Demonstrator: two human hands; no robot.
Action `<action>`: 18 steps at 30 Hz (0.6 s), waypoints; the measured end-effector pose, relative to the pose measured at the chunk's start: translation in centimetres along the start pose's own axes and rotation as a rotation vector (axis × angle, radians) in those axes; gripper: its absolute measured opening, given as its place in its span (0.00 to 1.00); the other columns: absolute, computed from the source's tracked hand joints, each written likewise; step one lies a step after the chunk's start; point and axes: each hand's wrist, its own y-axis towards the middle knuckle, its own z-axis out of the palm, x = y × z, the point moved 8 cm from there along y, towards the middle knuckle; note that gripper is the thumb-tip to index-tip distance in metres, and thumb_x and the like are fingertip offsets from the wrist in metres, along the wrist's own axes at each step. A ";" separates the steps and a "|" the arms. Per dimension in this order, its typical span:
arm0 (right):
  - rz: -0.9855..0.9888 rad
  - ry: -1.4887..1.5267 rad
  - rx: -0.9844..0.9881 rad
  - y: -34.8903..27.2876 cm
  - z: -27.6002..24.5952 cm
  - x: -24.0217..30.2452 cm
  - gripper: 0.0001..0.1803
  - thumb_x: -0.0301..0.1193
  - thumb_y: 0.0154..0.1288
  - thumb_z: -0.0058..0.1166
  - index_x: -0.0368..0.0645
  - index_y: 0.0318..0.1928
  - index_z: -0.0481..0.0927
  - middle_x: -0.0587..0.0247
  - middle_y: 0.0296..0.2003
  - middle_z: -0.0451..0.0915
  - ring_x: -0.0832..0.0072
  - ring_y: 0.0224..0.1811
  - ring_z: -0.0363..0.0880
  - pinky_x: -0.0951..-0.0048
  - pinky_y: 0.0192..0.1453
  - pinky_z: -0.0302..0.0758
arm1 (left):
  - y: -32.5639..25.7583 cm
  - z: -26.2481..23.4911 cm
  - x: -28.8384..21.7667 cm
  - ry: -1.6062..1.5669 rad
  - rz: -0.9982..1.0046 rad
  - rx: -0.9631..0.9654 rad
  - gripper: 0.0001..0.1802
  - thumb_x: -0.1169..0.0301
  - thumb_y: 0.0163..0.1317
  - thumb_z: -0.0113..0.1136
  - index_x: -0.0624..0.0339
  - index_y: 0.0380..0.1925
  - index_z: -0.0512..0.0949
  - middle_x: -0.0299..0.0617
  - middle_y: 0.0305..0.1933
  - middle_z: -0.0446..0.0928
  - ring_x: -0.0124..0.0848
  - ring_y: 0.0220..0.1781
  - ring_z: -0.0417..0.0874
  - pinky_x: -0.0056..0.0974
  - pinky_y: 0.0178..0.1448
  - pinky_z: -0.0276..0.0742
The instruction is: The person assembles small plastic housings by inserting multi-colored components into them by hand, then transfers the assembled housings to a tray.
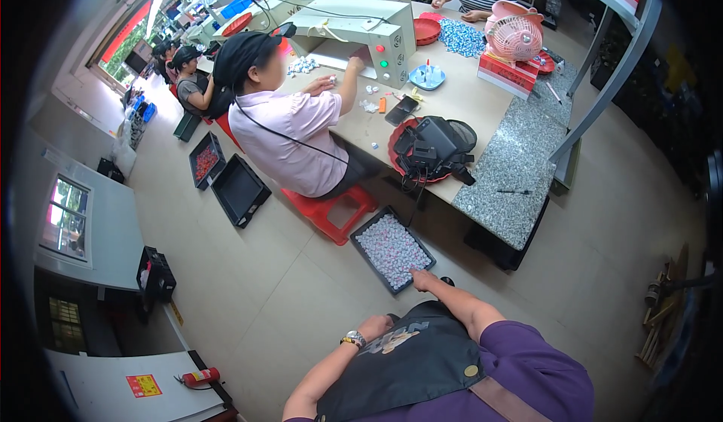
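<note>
My right hand (425, 280) is over the near right edge of a black tray (367, 256) on the floor, one finger stretched toward it; whether it touches the rim, I cannot tell. Small white and pinkish pieces (392, 247) fill this tray. Lower and to the left, my left hand (374, 326) is in front of my dark apron (410, 358), a watch (352, 338) on its wrist. Its fingers look loosely extended, partly hard to make out, and no object shows in it.
A person in a pink shirt (290, 132) sits on a red stool (331, 211) at the workbench (361, 132), beside a box-shaped machine (388, 57). Two more trays, one with red pieces (203, 162) and one black tray (239, 188), lie left. A granite-look tabletop (504, 188) juts out right.
</note>
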 end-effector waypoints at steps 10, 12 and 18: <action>0.031 0.010 0.004 0.6 -0.5 -0.5 0.36 0.21 0.57 0.45 0.49 0.68 0.59 0.45 0.54 0.75 0.51 0.57 0.74 0.56 0.57 0.73 | 0.2 -0.8 -0.6 0.000 0.001 -0.004 0.14 0.68 0.59 0.52 0.60 0.42 0.80 0.54 0.38 0.82 0.50 0.43 0.82 0.46 0.47 0.76; 0.049 0.013 -0.001 1.1 -0.1 -0.9 0.42 0.19 0.52 0.49 0.54 0.70 0.58 0.46 0.52 0.77 0.54 0.56 0.76 0.58 0.55 0.74 | 0.1 -0.9 -0.6 0.002 -0.002 -0.007 0.14 0.68 0.59 0.52 0.60 0.42 0.80 0.53 0.38 0.82 0.50 0.43 0.82 0.46 0.47 0.76; 0.017 -0.003 -0.040 0.8 0.2 -0.5 0.42 0.19 0.52 0.50 0.54 0.70 0.59 0.47 0.51 0.78 0.54 0.55 0.76 0.58 0.54 0.75 | -0.2 -0.5 -0.2 -0.011 0.022 -0.021 0.14 0.67 0.59 0.53 0.60 0.41 0.81 0.53 0.39 0.82 0.49 0.43 0.82 0.45 0.47 0.76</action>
